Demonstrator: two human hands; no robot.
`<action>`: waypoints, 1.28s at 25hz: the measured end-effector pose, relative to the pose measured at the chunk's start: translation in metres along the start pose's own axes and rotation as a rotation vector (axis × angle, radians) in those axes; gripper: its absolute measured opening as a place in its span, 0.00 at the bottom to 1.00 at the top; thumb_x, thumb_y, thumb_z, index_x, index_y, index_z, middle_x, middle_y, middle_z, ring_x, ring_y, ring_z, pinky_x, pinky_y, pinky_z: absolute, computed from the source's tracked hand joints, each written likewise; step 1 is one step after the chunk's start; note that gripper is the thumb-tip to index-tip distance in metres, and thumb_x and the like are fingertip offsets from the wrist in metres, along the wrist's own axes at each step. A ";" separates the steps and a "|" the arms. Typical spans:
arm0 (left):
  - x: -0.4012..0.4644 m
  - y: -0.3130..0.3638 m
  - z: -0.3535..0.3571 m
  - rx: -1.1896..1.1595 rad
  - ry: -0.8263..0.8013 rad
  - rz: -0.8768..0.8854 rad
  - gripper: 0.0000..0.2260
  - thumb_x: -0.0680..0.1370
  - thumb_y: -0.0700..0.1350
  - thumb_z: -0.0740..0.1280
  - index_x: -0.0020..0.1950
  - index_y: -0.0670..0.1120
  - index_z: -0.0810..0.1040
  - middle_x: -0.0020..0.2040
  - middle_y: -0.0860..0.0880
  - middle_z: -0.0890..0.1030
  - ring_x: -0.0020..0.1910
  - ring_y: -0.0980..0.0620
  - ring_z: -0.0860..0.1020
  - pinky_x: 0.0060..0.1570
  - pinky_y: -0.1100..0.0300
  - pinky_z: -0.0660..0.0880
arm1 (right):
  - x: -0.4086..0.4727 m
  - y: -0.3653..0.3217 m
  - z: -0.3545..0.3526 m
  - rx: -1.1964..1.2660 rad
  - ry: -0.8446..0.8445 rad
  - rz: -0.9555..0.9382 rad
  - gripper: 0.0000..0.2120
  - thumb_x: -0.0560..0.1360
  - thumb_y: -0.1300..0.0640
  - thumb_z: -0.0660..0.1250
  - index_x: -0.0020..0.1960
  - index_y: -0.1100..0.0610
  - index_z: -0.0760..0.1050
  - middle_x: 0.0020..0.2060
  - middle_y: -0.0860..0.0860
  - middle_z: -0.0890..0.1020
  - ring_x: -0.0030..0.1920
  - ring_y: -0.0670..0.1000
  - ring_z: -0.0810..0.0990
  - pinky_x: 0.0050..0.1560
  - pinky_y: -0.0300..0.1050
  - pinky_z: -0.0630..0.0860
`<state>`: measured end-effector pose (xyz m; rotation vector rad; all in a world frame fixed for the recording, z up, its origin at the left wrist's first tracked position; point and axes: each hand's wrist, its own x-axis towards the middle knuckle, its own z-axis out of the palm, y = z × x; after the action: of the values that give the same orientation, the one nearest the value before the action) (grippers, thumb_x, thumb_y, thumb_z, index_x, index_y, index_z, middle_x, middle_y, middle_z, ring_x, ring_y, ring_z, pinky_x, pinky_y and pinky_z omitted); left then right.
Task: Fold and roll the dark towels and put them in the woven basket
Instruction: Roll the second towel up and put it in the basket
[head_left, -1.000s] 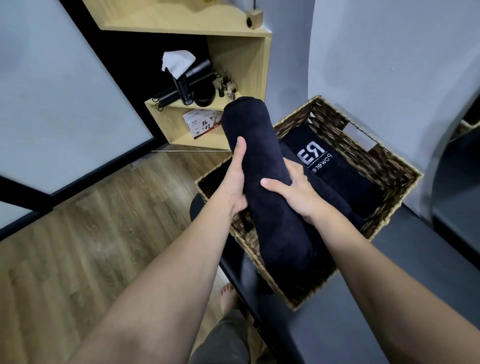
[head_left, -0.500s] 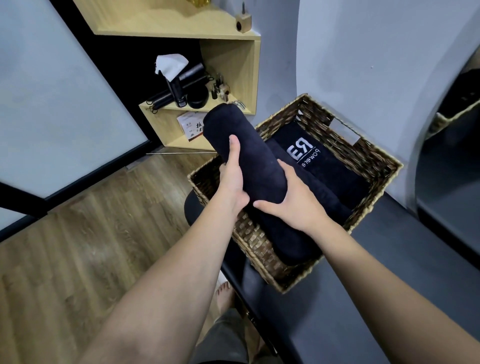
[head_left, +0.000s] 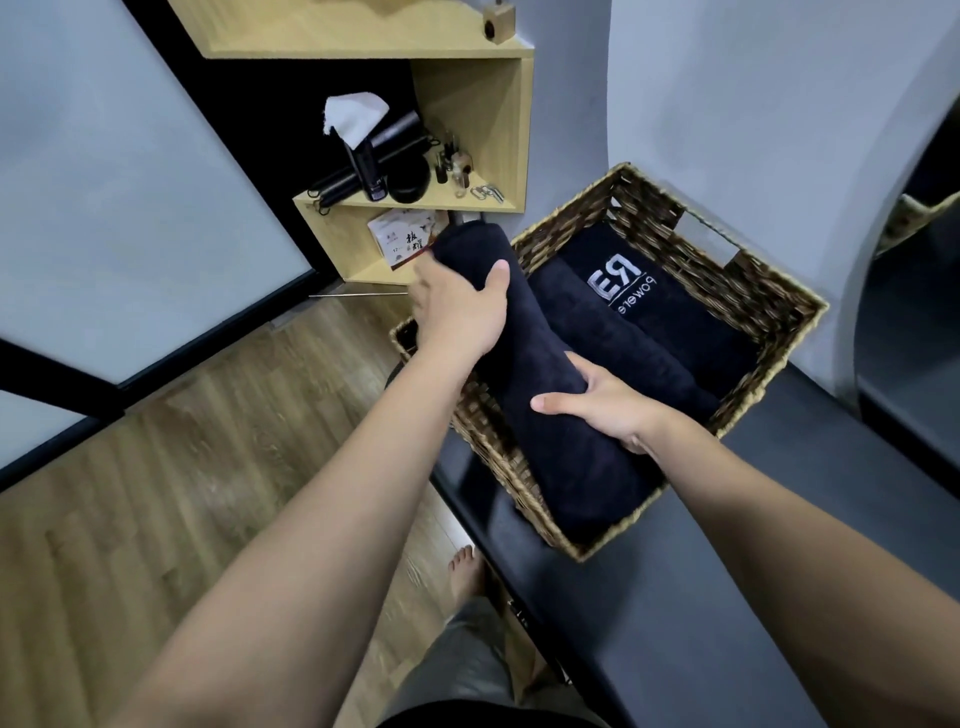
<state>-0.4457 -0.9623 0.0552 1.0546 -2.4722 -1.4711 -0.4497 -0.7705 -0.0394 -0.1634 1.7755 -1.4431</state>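
Woven in brown and tan, the basket (head_left: 748, 291) is sitting on a dark padded bench (head_left: 727, 597) against the pale wall, and it is holding three dark towels lying side by side: a logo towel (head_left: 670, 306) at the far side showing white lettering, a plain roll (head_left: 613, 338) next to it, and the rolled towel (head_left: 545, 395) nearest the person, which both hands are gripping. This rolled towel is lying with its long axis running from the near right corner of the basket up toward the far left, its far end sticking out over the rim and pointing at the wooden shelf (head_left: 467, 130). It is looking thick, tightly rolled and almost black, with a soft nap. The left hand (head_left: 457, 306) is wrapping round the raised far end, thumb on top; the right hand (head_left: 602, 405) is clasping the middle, though its fingers are probably hidden behind the roll
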 end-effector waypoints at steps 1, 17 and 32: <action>-0.001 0.002 -0.005 0.242 0.154 0.297 0.30 0.78 0.60 0.65 0.75 0.48 0.61 0.73 0.45 0.67 0.71 0.42 0.68 0.64 0.46 0.69 | 0.002 0.002 -0.002 0.003 0.002 0.018 0.40 0.58 0.41 0.84 0.67 0.39 0.74 0.61 0.44 0.83 0.62 0.47 0.81 0.67 0.54 0.76; 0.037 -0.009 0.001 1.502 -0.413 1.319 0.45 0.71 0.79 0.44 0.70 0.47 0.72 0.66 0.46 0.74 0.67 0.44 0.69 0.74 0.46 0.58 | 0.008 0.012 -0.014 -0.066 -0.067 0.115 0.28 0.63 0.48 0.82 0.61 0.41 0.79 0.55 0.47 0.86 0.56 0.50 0.85 0.61 0.53 0.80; 0.057 -0.078 0.070 1.523 -1.128 0.607 0.43 0.66 0.73 0.72 0.71 0.47 0.68 0.67 0.46 0.77 0.64 0.43 0.76 0.59 0.53 0.74 | 0.012 0.042 -0.008 -0.507 -0.120 0.350 0.35 0.64 0.34 0.75 0.69 0.38 0.73 0.63 0.40 0.77 0.64 0.47 0.76 0.67 0.47 0.72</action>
<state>-0.4764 -0.9676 -0.0603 -1.0258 -3.9390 0.4740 -0.4463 -0.7572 -0.0815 -0.1840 1.9237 -0.7083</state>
